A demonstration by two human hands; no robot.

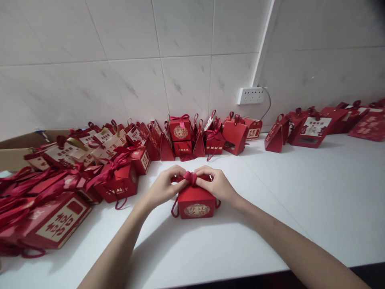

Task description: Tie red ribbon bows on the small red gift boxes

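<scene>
In front of me a red gift box with a gold round emblem stands upright on the white table. A dark red ribbon is gathered in a knot on its top. My left hand pinches the ribbon from the left, thumb and fingers closed on it. From the right, my right hand pinches the same ribbon beside the knot. Twisted red cord handles hang at the box's two sides. The ribbon's far ends are hidden behind my fingers.
Many red boxes with ribbons crowd the left side. Along the wall stand more red boxes, with others to the right. An open cardboard box sits at the far left. A white power strip is on the tiled wall.
</scene>
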